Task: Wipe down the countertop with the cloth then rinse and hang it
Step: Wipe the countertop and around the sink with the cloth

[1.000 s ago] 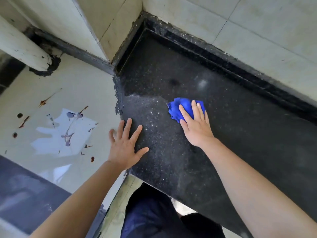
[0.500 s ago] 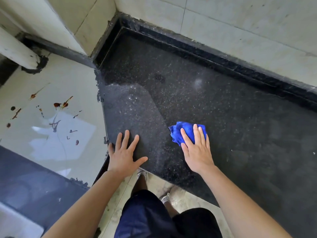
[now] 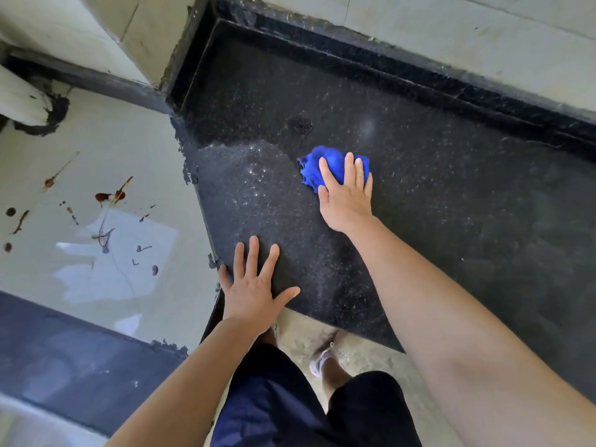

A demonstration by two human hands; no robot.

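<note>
Black speckled stone tabletop (image 3: pixel 451 227), polished, set into a corner of pale tiled walls (image 3: pixel 451 37); one paler, glinting patch (image 3: pixel 251 182) lies near its left edge. One crumpled blue cloth (image 3: pixel 309 171) rests on the stone just right of that patch, pressed down under the straight fingers of the right hand (image 3: pixel 346 201). The left hand (image 3: pixel 254 295), fingers spread, lies palm-down at the tabletop's front corner.

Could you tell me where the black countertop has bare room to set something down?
The widest bare patch is the countertop right of the right hand, up to the raised back edge. A smaller one lies between the blue cloth and the back corner. The left hand crowds the front left.
</note>
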